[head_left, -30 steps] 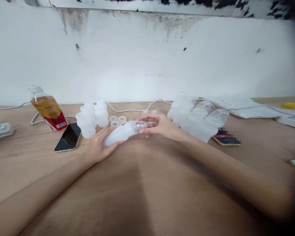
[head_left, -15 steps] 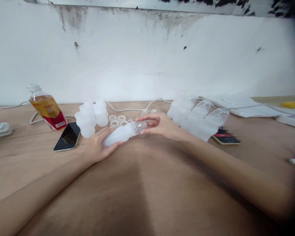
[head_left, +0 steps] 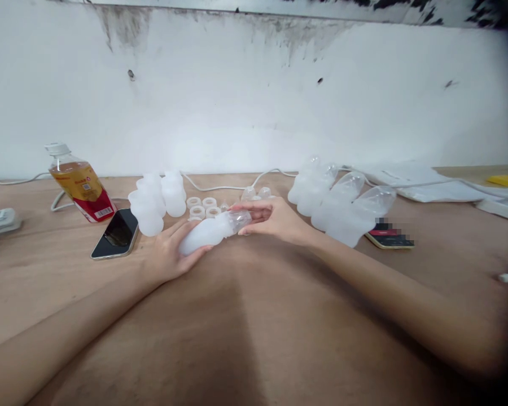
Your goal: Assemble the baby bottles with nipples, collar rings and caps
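A frosted white baby bottle [head_left: 203, 234] lies tilted above the table, its top pointing right. My left hand [head_left: 167, 251] is closed around its lower body. On the bottle's top end sits a clear cap [head_left: 238, 221], which my right hand [head_left: 279, 221] grips between thumb and fingers. Just behind the bottle are several white screw rings [head_left: 209, 202]. Clear domed caps [head_left: 248, 193] stand behind my right hand, partly hidden by it. Several uncapped frosted bottles [head_left: 148, 217] stand to the left, and several bottles with clear caps [head_left: 342, 211] to the right.
A dark-screened phone [head_left: 116, 234] and a drink bottle [head_left: 82, 186] with a red and yellow label are at the left. Another phone [head_left: 389, 235] lies beyond the capped bottles. White cables [head_left: 220, 189] run along the wall, near a white plastic bag [head_left: 423, 183].
My right hand has turned slightly at the cap, its fingers shifting a little. The left hand keeps its hold on the baby bottle, almost unmoved.
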Action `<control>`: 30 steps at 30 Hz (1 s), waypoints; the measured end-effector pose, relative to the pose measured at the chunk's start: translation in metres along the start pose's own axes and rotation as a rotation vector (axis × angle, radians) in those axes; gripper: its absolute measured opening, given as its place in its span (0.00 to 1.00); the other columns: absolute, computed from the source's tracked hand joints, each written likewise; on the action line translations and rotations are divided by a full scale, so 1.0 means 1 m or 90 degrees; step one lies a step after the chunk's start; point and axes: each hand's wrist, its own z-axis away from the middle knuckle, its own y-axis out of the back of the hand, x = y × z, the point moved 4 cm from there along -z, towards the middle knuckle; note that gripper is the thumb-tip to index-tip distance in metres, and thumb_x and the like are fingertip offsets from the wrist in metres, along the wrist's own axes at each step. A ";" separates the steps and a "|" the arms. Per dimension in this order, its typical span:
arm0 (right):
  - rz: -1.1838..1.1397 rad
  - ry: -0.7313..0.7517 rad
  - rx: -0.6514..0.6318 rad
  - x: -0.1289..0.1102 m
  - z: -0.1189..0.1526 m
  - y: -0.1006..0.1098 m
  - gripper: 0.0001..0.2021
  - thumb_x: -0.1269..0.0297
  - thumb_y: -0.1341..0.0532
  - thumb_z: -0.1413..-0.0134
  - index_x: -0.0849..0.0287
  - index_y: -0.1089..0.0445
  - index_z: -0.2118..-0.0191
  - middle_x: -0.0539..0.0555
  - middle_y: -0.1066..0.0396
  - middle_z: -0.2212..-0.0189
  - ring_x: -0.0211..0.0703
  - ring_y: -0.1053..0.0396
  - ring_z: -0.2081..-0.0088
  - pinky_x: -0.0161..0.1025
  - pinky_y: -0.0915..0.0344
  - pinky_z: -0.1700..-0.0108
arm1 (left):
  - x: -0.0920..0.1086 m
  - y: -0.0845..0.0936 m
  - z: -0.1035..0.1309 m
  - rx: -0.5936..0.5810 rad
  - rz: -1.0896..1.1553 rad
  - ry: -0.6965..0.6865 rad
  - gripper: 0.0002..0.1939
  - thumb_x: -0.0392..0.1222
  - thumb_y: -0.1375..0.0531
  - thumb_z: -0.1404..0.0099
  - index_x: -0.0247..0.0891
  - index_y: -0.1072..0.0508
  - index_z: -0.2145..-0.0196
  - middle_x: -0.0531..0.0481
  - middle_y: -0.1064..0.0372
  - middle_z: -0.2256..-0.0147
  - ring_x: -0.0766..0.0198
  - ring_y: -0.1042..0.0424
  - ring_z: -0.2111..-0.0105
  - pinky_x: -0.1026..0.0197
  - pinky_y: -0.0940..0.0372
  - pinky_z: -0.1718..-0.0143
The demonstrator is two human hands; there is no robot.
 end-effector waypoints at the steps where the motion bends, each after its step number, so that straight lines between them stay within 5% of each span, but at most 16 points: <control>1: 0.008 -0.005 0.002 0.000 0.000 -0.001 0.26 0.65 0.34 0.66 0.57 0.32 0.54 0.54 0.30 0.58 0.42 0.32 0.59 0.39 0.35 0.56 | 0.001 0.000 0.000 0.001 -0.010 -0.007 0.21 0.50 0.44 0.44 0.40 0.37 0.54 0.46 0.30 0.59 0.57 0.30 0.60 0.59 0.35 0.60; 8: 0.089 -0.044 0.017 -0.002 0.001 -0.004 0.26 0.64 0.34 0.67 0.59 0.32 0.54 0.52 0.29 0.63 0.39 0.32 0.66 0.37 0.35 0.63 | -0.004 -0.006 0.003 -0.002 -0.022 -0.022 0.22 0.50 0.44 0.44 0.39 0.37 0.54 0.45 0.32 0.57 0.57 0.30 0.60 0.59 0.34 0.61; 14: 0.106 -0.067 -0.020 -0.001 0.005 -0.007 0.25 0.62 0.36 0.62 0.58 0.32 0.53 0.50 0.29 0.73 0.36 0.35 0.75 0.33 0.37 0.71 | -0.009 -0.012 0.002 -0.086 0.033 0.019 0.22 0.53 0.45 0.44 0.38 0.35 0.55 0.45 0.31 0.58 0.57 0.29 0.62 0.60 0.34 0.64; 23: 0.104 -0.044 -0.008 0.007 0.003 -0.009 0.25 0.62 0.35 0.64 0.57 0.32 0.54 0.48 0.29 0.72 0.35 0.33 0.73 0.33 0.36 0.68 | -0.010 -0.011 -0.009 -0.183 0.149 0.110 0.19 0.54 0.45 0.44 0.38 0.30 0.61 0.50 0.28 0.64 0.57 0.29 0.64 0.61 0.35 0.67; 30: 0.122 -0.023 -0.019 0.008 0.002 -0.009 0.24 0.61 0.36 0.63 0.57 0.33 0.54 0.51 0.28 0.68 0.35 0.33 0.73 0.36 0.35 0.66 | -0.009 -0.013 -0.004 -0.194 0.105 0.150 0.24 0.56 0.46 0.44 0.37 0.34 0.55 0.47 0.29 0.61 0.56 0.30 0.63 0.58 0.37 0.64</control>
